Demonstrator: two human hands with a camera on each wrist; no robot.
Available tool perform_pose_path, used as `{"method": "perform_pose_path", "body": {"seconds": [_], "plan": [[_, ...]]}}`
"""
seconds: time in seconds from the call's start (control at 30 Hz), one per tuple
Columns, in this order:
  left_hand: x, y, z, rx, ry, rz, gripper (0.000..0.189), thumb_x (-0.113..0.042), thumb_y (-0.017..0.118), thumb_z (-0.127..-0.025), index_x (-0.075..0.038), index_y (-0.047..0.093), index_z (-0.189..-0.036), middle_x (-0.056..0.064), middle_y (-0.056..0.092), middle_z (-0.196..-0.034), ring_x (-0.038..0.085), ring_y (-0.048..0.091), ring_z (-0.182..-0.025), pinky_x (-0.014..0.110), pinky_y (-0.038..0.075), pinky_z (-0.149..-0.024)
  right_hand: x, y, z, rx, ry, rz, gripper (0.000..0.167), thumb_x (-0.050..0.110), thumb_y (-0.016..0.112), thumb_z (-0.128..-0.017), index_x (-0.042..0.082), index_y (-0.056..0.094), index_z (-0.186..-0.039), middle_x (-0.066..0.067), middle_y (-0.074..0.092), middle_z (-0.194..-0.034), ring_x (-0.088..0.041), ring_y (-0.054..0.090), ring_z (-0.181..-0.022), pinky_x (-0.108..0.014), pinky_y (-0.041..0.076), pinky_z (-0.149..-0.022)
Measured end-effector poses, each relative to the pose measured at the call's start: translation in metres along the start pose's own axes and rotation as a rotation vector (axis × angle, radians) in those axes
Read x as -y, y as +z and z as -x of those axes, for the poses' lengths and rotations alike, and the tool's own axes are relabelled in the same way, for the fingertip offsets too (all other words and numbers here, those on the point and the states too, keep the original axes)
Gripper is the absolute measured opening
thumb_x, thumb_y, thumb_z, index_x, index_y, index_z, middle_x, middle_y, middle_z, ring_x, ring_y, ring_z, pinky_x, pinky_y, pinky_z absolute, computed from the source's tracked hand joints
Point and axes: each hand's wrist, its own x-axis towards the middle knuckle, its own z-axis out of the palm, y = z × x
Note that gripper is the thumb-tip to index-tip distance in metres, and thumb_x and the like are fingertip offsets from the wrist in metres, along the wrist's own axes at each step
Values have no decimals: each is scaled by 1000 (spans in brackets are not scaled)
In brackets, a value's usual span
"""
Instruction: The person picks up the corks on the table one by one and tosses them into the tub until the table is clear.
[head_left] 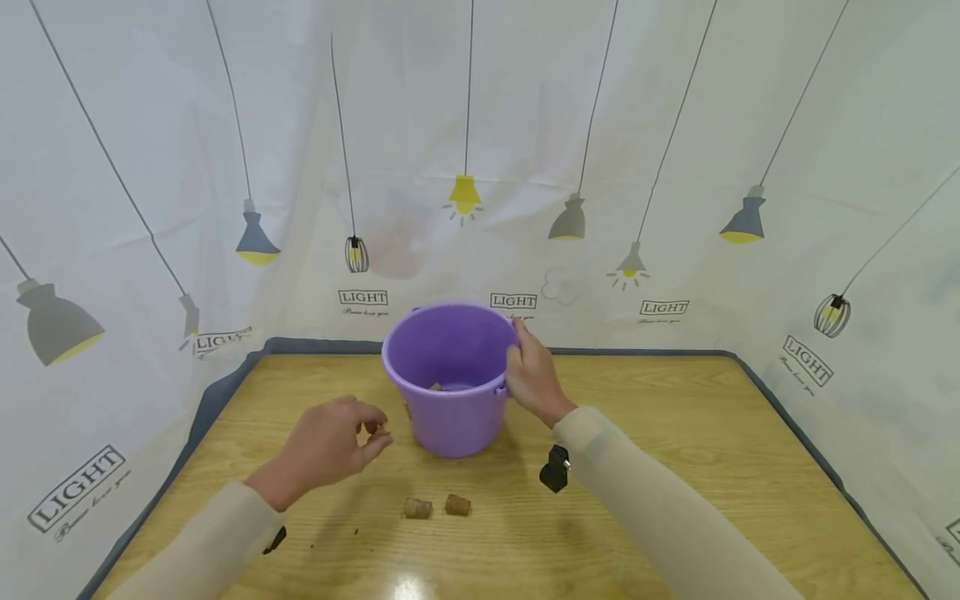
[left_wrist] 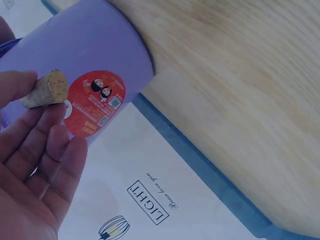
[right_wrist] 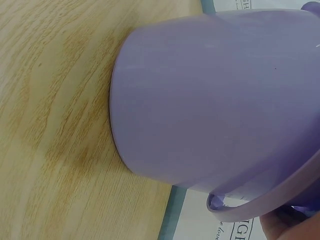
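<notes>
A purple bucket [head_left: 459,423] stands upright on the wooden table, its round red sticker [left_wrist: 95,102] showing in the left wrist view. My right hand [head_left: 536,375] grips the bucket's right rim; the purple handle [right_wrist: 272,202] hangs beside that hand in the right wrist view. Just left of the bucket, my left hand [head_left: 330,442] pinches a cork [left_wrist: 47,90] between thumb and fingers, apart from the bucket. In front of the bucket lie two more corks, a left one [head_left: 417,507] and a right one [head_left: 457,504]. Something small and brown, perhaps a cork [head_left: 436,387], shows inside the bucket.
The wooden table [head_left: 660,467] has a dark blue edge along its back and sides. White curtains [head_left: 420,100] printed with lamps surround it. A few dark crumbs [head_left: 356,532] lie on the tabletop at the front left.
</notes>
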Motion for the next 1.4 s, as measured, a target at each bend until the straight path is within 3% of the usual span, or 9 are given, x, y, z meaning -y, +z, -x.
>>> {"method": "perform_pose_path", "body": {"seconds": [0.07,0.1,0.2,0.3,0.43,0.57,0.93,1.27,1.4], "plan": [[0,-2,-2,-63,38,-4,10,-23,85,-83,-21,75,-84,-11,67,-76,4,57,-67,21,49,-56,0,0,0,-10,-11,24,58,12,33,-106,3,23,-162,-17,33,-164,-29,53,-131,-42,46,-111],[0,-2,-4,-94,58,-2,11,-22,85,-83,-20,75,-84,-10,67,-76,4,57,-66,21,50,-56,0,0,0,-7,-11,22,58,12,33,-106,3,22,-163,-17,33,-163,-30,57,-127,-44,48,-109],[0,-4,-8,-189,114,10,13,-19,87,-80,-18,75,-83,-8,68,-75,5,57,-65,21,50,-55,1,0,1,4,4,-2,59,13,32,-107,6,21,-164,-18,36,-162,-33,67,-98,-46,61,-86],[0,-6,-13,-266,159,35,13,-17,87,-78,-16,76,-84,-7,69,-75,4,57,-63,21,51,-54,1,0,1,12,19,-19,59,14,32,-107,8,20,-164,-18,39,-159,-32,64,-73,-39,60,-57],[-1,-12,-21,-329,195,68,15,-14,87,-77,-13,78,-88,-6,70,-75,2,56,-61,20,50,-53,1,0,1,9,17,-16,59,13,32,-107,7,20,-164,-19,40,-158,-28,64,-72,-33,58,-54],[-3,-19,-30,-367,212,88,18,-13,86,-78,-12,80,-95,-7,70,-75,1,54,-59,20,48,-51,1,0,1,4,19,-20,59,13,32,-107,7,20,-164,-19,40,-159,-24,61,-64,-35,58,-52],[-12,-28,-50,-366,154,73,13,-19,85,-82,-12,77,-89,-3,69,-77,8,53,-60,24,46,-51,2,0,2,12,22,-22,59,13,32,-107,8,20,-164,-19,44,-153,-21,58,-58,-35,58,-50],[-18,-26,-72,-358,91,66,12,-20,83,-85,-11,78,-91,-2,71,-78,15,61,-64,28,51,-55,1,1,1,5,36,-10,59,14,32,-107,9,21,-164,-17,41,-157,-22,60,-63,-36,59,-54],[-20,-24,-79,-328,53,45,13,-22,82,-87,-11,78,-92,-1,69,-77,14,58,-64,27,48,-52,1,1,1,4,32,-13,59,14,32,-107,9,20,-164,-17,41,-158,-23,61,-65,-36,59,-55]]}}
